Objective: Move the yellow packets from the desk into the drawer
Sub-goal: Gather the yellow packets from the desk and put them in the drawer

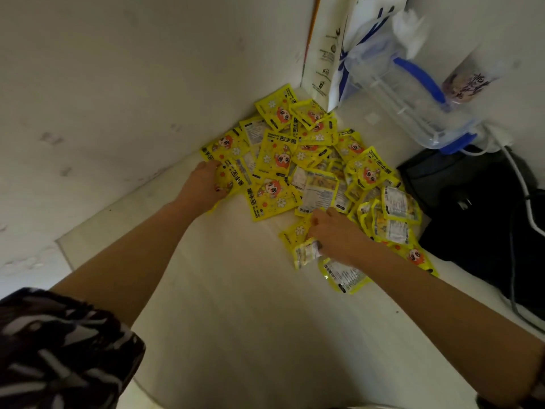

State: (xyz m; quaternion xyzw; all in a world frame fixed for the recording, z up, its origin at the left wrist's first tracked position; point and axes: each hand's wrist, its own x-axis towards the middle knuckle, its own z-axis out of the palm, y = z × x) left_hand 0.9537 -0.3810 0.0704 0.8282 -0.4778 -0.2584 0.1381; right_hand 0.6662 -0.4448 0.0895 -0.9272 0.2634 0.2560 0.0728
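Note:
A heap of several yellow packets [306, 160] with a red cartoon figure lies in the far corner of the white desk [236, 290]. My left hand [203, 187] rests on the heap's left edge, fingers curled around a yellow packet [228, 180]. My right hand [336, 234] lies on the heap's near right part, its fingers closed over a few packets [300, 240], some turned with the white label side up. No drawer is in view.
A clear plastic box with blue clips [418, 107] and a white paper bag [339, 45] stand at the back right. A black bag [477, 208] with white cables lies right of the heap. White walls close the desk at left and back.

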